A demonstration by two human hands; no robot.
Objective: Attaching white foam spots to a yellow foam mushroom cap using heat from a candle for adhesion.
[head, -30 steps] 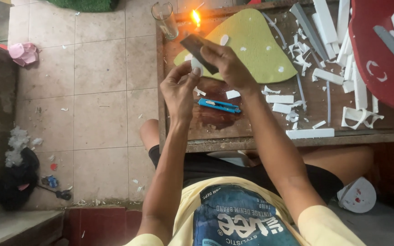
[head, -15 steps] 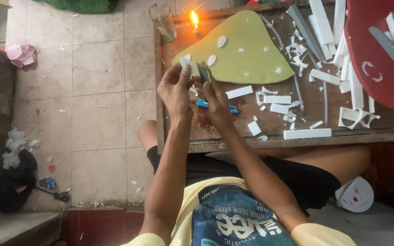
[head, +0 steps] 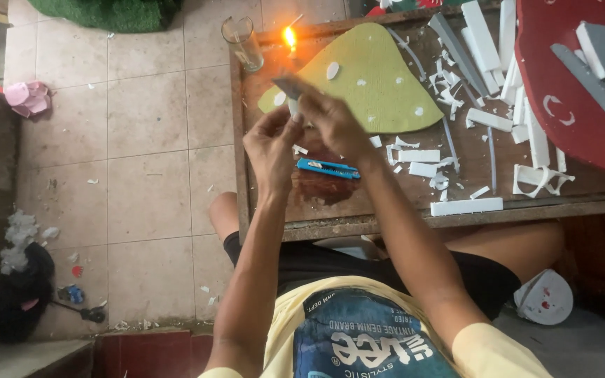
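Both hands meet over the near-left part of a low wooden table [head: 330,222]. The left hand [head: 272,143] has its fingers curled, fingertips pinching a small white foam piece [head: 293,107]; the right hand [head: 334,119] is closed around a flat dark blade-like tool [head: 288,87] (blurred, so its exact kind is unclear) that touches the same piece. Just near of the hands a blue utility knife [head: 327,168] lies flat on the table. Behind them lies a yellow-green foam sheet [head: 376,80] shaped like a mushroom cap, dotted with white spots. At the far-left corner a lit candle [head: 290,42] burns beside an empty drinking glass [head: 241,42]. White foam offcuts [head: 467,206] litter the right of the table, and a red foam shape [head: 561,84] fills the far right.
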